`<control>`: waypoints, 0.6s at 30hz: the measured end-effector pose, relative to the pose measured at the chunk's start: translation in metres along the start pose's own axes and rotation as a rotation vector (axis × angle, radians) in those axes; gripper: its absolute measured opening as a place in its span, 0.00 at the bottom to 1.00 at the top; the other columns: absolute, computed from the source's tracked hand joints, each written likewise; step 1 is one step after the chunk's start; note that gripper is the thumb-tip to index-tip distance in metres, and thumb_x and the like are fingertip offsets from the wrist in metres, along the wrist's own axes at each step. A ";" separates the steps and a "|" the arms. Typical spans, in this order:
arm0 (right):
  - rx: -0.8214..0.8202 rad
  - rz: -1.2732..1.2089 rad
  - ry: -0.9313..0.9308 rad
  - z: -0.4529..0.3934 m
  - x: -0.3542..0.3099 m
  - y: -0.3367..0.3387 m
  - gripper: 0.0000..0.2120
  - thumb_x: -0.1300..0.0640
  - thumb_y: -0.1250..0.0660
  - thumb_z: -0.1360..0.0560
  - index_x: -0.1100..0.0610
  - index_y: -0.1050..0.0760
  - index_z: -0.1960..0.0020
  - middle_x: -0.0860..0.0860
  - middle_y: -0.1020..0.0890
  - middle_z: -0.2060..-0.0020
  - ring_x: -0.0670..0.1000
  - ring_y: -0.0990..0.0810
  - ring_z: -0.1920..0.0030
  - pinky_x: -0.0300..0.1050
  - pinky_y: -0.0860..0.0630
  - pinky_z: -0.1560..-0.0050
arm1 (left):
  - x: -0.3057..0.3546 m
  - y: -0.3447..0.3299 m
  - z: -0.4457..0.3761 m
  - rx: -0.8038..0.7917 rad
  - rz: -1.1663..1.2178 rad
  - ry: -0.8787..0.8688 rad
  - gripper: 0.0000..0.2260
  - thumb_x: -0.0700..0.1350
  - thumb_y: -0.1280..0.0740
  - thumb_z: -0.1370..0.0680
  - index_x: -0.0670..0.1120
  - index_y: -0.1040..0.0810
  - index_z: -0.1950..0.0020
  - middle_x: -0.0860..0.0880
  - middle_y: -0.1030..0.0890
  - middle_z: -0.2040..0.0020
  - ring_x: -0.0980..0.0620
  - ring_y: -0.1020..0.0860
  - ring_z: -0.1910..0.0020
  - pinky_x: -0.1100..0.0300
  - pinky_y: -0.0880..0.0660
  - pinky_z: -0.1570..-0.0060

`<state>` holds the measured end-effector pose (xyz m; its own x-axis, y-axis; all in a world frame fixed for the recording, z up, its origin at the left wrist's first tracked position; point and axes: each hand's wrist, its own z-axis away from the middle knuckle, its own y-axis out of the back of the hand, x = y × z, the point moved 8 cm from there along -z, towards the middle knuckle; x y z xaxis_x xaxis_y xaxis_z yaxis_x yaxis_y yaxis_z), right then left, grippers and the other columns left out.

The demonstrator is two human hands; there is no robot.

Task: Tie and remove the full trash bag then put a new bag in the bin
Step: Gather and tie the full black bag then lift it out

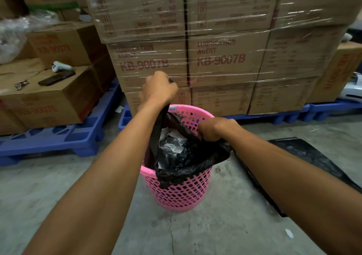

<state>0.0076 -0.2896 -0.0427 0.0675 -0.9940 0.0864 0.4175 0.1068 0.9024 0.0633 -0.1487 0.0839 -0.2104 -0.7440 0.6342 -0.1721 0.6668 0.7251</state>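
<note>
While your left hand (159, 88) is fisted tight around a pulled-up strip of the black bag (182, 157), your right hand (213, 128) clamps a gathered bunch of the same bag's edge, lower and to the right. Between the two grips the bag's mouth gapes, and you can see crumpled white paper and black plastic inside. The bag sits in the pink bin (176, 192), with its near edge folded out over the rim just below your right grip. The bin stands on the concrete floor (58, 196), directly under both hands.

Right of your right forearm, another black bag (305, 153) lies flat on the floor, partly hidden by that arm. Beyond your left fist, close behind the bin, a wall of shrink-wrapped cartons (225, 59) marked KB-9007B rises on a blue pallet (284, 115); it stands tight against the far side of your raised grip. Well to the left of your left hand, more cartons sit on a second pallet (58, 137), and on top of one lie a dark phone (56, 78), a white controller (61, 66) and a small metal clip (21, 84). A white scrap (289, 233) lies on the floor under your right forearm.
</note>
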 end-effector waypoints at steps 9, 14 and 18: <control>0.269 -0.336 0.095 0.004 -0.001 0.042 0.14 0.43 0.35 0.26 0.49 0.32 0.46 0.54 0.28 0.42 0.59 0.25 0.42 0.52 0.27 0.45 | -0.002 -0.001 -0.006 -0.012 -0.019 0.019 0.07 0.41 0.36 0.25 0.40 0.21 0.54 0.40 0.19 0.51 0.41 0.20 0.54 0.50 0.23 0.57; -0.303 -0.210 0.011 -0.009 -0.016 -0.024 0.50 0.21 0.32 0.46 0.48 0.28 0.31 0.47 0.23 0.35 0.55 0.24 0.37 0.53 0.29 0.34 | -0.003 -0.023 -0.004 -0.126 0.270 0.081 0.09 0.44 0.33 0.31 0.40 0.19 0.57 0.40 0.17 0.56 0.39 0.17 0.54 0.48 0.19 0.56; -0.366 0.056 0.016 -0.005 -0.012 -0.037 0.38 0.31 0.31 0.33 0.49 0.29 0.29 0.49 0.23 0.35 0.55 0.24 0.38 0.48 0.29 0.38 | -0.009 -0.031 -0.012 -0.155 0.373 0.122 0.06 0.43 0.34 0.37 0.43 0.23 0.63 0.38 0.19 0.59 0.36 0.16 0.52 0.37 0.18 0.52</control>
<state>-0.0038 -0.2813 -0.0790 0.1120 -0.9862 0.1220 0.7089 0.1653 0.6857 0.0821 -0.1635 0.0592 -0.1141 -0.4584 0.8814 0.0435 0.8840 0.4654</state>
